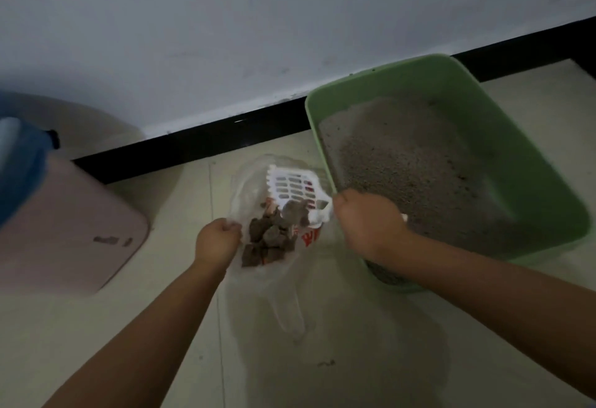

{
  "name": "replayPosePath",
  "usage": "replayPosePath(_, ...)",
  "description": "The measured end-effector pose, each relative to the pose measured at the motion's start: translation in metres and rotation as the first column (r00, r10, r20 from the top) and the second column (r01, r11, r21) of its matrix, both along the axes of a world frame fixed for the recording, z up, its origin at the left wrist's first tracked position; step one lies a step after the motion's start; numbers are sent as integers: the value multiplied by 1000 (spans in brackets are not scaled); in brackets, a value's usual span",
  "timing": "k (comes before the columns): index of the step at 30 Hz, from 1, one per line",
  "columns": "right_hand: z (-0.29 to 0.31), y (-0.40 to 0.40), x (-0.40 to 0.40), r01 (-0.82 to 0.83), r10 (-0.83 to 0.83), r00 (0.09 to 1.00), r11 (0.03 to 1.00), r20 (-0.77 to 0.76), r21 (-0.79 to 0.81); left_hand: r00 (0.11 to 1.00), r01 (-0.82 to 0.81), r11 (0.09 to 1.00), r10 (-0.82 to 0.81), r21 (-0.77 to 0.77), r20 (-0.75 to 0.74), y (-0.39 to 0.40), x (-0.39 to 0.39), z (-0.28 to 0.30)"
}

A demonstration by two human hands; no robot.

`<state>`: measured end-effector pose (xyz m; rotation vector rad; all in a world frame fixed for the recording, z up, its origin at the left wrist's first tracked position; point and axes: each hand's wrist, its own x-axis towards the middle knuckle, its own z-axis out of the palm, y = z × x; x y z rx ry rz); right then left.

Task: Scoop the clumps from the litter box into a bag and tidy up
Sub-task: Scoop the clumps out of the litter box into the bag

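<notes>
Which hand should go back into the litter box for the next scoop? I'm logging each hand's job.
Right. The right hand already grips the scoop and is beside the litter box. The left hand is holding the bag open.

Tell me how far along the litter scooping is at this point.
Done: a pile of clumps already lies in the clear plastic bag. In hand: the right hand tips the white slotted scoop over the bag, which the left hand holds open. Left: the green litter box still needs checking; the bag is untied.
</notes>
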<state>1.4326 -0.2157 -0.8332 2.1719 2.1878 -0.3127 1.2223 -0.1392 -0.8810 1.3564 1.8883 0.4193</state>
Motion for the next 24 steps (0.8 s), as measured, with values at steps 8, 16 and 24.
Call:
replayPosePath(8,8,-2,1,-83,70,993,986,97,142,933,237,937,-146,257,-330,-11,10,8)
replayPosePath(16,48,-21,145,390,-377,877,921,297,17,599,771,325,-663,548,-449,-24,89,5)
replayPosePath(24,47,0,201,395,-191,783,888,593,-236,400,877,110,-705,468,-585,-17,142,-14)
